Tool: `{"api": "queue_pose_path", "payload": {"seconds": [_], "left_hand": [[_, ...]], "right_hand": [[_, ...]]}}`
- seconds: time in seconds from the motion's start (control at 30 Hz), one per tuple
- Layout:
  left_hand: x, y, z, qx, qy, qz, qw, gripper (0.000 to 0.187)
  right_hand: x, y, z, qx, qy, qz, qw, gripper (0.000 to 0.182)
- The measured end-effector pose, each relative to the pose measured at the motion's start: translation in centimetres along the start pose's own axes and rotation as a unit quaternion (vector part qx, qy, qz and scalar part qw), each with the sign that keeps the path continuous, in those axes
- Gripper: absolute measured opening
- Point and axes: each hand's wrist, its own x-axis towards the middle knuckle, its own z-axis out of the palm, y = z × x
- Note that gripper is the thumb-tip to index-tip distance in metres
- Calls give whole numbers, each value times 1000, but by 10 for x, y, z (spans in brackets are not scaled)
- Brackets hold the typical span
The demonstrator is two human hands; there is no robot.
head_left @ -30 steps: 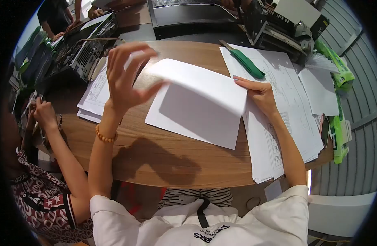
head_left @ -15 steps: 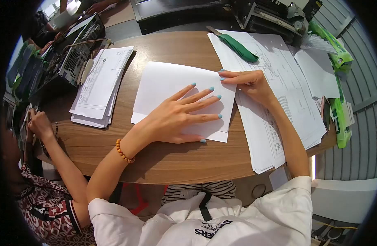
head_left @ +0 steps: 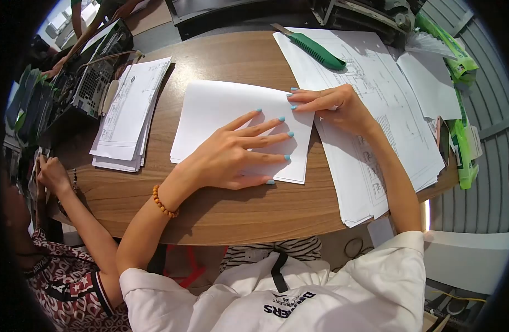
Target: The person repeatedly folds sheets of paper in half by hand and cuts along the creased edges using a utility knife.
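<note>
A blank white sheet [head_left: 210, 108], which looks folded, lies on the wooden table [head_left: 265, 218] in front of me. My left hand [head_left: 235, 155] rests flat on it with its fingers spread, palm down. At the sheet's upper right corner, the fingers of my right hand [head_left: 326, 108] are pressed together on the paper's edge. Beneath my right hand and forearm spreads a large pile of printed drawings [head_left: 376, 110]. A green utility knife [head_left: 315, 51] lies on top of that pile, its blade end pointing to the upper left.
To the left is a stack of folded printed sheets [head_left: 127, 116], beside a metal computer case [head_left: 91, 88]. A person's hand [head_left: 54, 174] is at the left table edge. Green packaging [head_left: 456, 66] lies at the right. Black equipment [head_left: 232, 14] stands behind the table.
The view has shifted slightly. My right fingers have moved a little along the sheet's upper right corner and now overlap it more. My left hand stays spread on the paper.
</note>
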Motion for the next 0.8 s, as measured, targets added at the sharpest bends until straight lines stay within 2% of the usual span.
{"api": "queue_pose_path", "payload": {"seconds": [0.13,0.2,0.43,0.53,0.6,0.73,0.8], "left_hand": [[0,0,3,-34,-2,-13,999,39],[0,1,5,-49,1,-19,999,38],[1,2,5,-59,-17,-22,998,35],[1,3,5,-77,-23,-37,996,35],[0,2,5,-123,-32,-56,990,34],[1,1,2,-129,-33,-53,990,34],[1,1,1,-144,-45,-50,987,33]], "right_hand": [[0,1,0,-21,-8,-3,1000,44],[-1,1,0,-27,-8,6,1000,37],[-2,8,1,-36,-13,-4,999,37],[-2,6,-3,-55,-46,-9,997,46],[-1,-5,-9,-53,-116,36,991,48],[-2,-25,-7,-105,-89,24,990,44],[1,-37,3,-219,-128,120,960,40]]}}
